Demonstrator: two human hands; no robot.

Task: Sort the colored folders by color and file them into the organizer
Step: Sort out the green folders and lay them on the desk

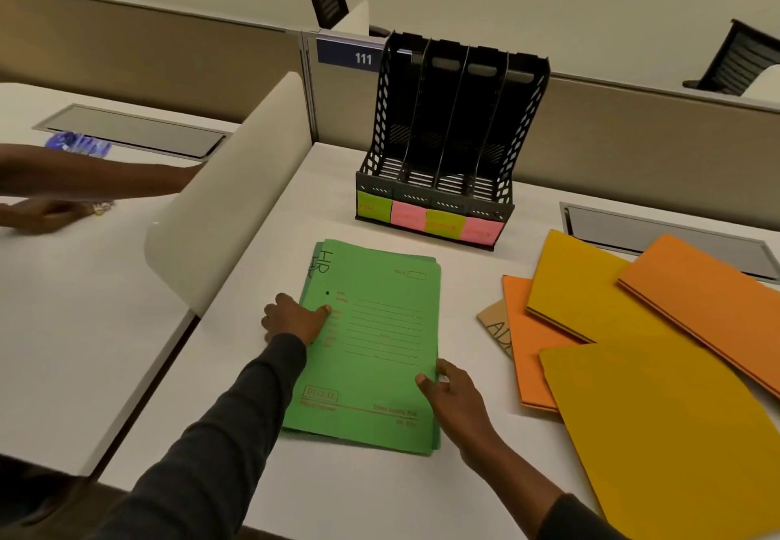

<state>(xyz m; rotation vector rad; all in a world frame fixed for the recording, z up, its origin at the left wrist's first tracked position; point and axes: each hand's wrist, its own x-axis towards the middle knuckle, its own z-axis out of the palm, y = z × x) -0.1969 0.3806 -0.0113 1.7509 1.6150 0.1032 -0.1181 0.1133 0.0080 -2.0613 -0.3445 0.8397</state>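
Green folders (380,328) sit in a neat stack in the middle of the desk (380,493), printed cover up, "HR" handwritten at the top left corner. Both hands are on them. The left hand (293,320) is at the stack's left edge, thumb laid across the cover and fingers curled down beside the edge. The right hand (453,396) takes the right edge lower down, thumb on top and fingers bent against the side. Both are pinching the stack, though I cannot tell whether any fingertips reach under it.

Just behind the stack stands the organizer (451,126), black, with four upright slots and nothing filed in them. Sticky notes (408,215) run along its front: green, pink, green, pink.

Off to the right, yellow folders (675,434) and orange folders (709,299) lie fanned out and overlapping. A brown folder (494,324) peeks out from under them, its lettering partly covered.

On the left, past the white divider (228,202), another person's arm (97,176) reaches across the next desk.
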